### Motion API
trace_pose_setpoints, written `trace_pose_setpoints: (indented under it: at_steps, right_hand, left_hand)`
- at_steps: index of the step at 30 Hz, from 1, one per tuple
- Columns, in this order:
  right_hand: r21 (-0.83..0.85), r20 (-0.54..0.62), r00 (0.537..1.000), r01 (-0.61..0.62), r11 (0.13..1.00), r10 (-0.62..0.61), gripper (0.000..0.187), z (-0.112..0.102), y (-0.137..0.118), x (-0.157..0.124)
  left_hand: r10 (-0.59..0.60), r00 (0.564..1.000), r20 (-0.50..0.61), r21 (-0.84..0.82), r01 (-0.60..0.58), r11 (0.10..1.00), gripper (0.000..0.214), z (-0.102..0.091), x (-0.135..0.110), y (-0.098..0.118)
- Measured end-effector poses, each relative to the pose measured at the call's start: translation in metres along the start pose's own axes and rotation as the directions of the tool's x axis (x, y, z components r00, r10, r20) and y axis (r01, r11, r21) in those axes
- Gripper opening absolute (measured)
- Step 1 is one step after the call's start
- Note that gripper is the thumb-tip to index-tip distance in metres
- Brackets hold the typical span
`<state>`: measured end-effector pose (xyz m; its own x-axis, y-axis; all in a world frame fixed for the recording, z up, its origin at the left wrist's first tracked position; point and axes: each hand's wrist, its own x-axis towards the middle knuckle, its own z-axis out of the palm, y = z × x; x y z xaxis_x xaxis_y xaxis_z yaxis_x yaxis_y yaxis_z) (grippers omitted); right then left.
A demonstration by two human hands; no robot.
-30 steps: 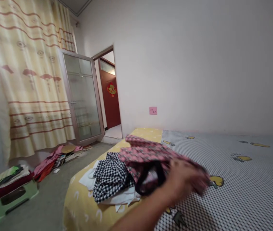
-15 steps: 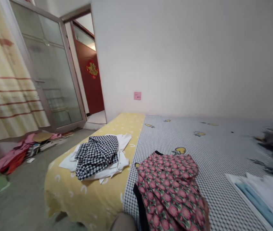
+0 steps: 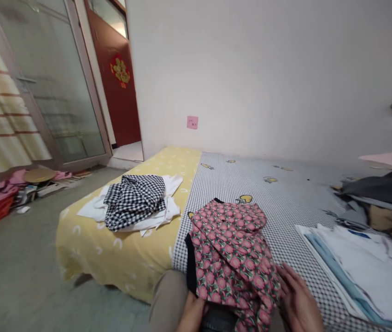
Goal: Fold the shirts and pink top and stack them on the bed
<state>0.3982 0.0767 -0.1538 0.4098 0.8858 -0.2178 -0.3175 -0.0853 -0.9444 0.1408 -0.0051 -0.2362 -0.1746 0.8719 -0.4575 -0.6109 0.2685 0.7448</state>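
One crumpled pink-and-green floral garment [image 3: 232, 263], black along one edge.

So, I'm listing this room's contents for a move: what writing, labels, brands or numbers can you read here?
Pink note on the wall: marks are there, but too small to read.
White sheets on the bed: blue marks, too blurred to read.
Red-and-gold door ornament: no text can be made out.

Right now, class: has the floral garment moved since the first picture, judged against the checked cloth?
Yes. The floral garment was up against the checked cloth; now it lies apart, to that cloth's right, nearer the person, by the right hand.
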Motion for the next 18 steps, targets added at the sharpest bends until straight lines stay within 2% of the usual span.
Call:
trace_pose_setpoints:
  at_steps: [2,3,4,6,8,9,10,11,13,15,17,18]
  right_hand:
    - [-0.097,-0.146,0.980,0.120,0.988,-0.133,0.047,-0.014,0.002,-0.009]
    - [-0.202,-0.140,0.962,0.205,0.958,-0.235,0.045,-0.016,0.003,-0.015]
    - [-0.315,-0.064,0.941,0.297,0.901,-0.333,0.045,-0.014,0.004,-0.022]
    - [-0.495,0.214,0.866,0.495,0.715,-0.452,0.050,0.002,0.005,-0.037]
    - [-0.570,0.461,0.747,0.663,0.485,-0.479,0.055,0.030,0.007,-0.049]
    - [-0.577,0.545,0.696,0.716,0.393,-0.468,0.059,0.044,0.009,-0.053]
    - [-0.578,0.596,0.668,0.742,0.339,-0.446,0.060,0.058,0.010,-0.054]
    - [-0.582,0.613,0.669,0.742,0.332,-0.421,0.059,0.071,0.011,-0.053]
    - [-0.598,0.567,0.743,0.669,0.442,-0.356,0.051,0.087,0.012,-0.047]
    - [-0.563,0.451,0.848,0.512,0.648,-0.278,0.042,0.089,0.009,-0.036]
    - [-0.418,0.324,0.929,0.308,0.855,-0.177,0.040,0.074,0.002,-0.027]
    - [-0.323,0.276,0.953,0.218,0.921,-0.129,0.041,0.060,-0.002,-0.023]
  left_hand:
    - [-0.029,0.996,0.082,-0.133,0.040,0.990,0.085,0.007,-0.014,0.009]
    - [-0.025,0.992,0.122,-0.183,0.047,0.982,0.085,0.011,-0.019,0.014]
    - [-0.020,0.988,0.155,-0.219,0.054,0.974,0.086,0.015,-0.024,0.019]
    - [-0.026,0.978,0.207,-0.248,0.078,0.966,0.087,0.020,-0.028,0.023]
    - [-0.028,0.965,0.261,-0.200,0.082,0.976,0.085,0.023,-0.028,0.020]
    - [-0.015,0.955,0.297,-0.153,0.063,0.986,0.085,0.023,-0.028,0.017]
    - [0.010,0.941,0.339,-0.101,0.026,0.995,0.086,0.022,-0.027,0.012]
    - [0.034,0.924,0.381,-0.051,-0.015,0.999,0.087,0.020,-0.027,0.008]
    - [0.063,0.883,0.465,-0.011,-0.065,0.998,0.090,0.018,-0.028,0.002]
    - [0.053,0.843,0.535,-0.060,-0.024,0.998,0.089,0.018,-0.030,0.003]
    - [0.016,0.812,0.584,-0.137,0.079,0.987,0.088,0.021,-0.030,0.009]
    - [0.007,0.809,0.588,-0.173,0.118,0.978,0.088,0.023,-0.030,0.014]
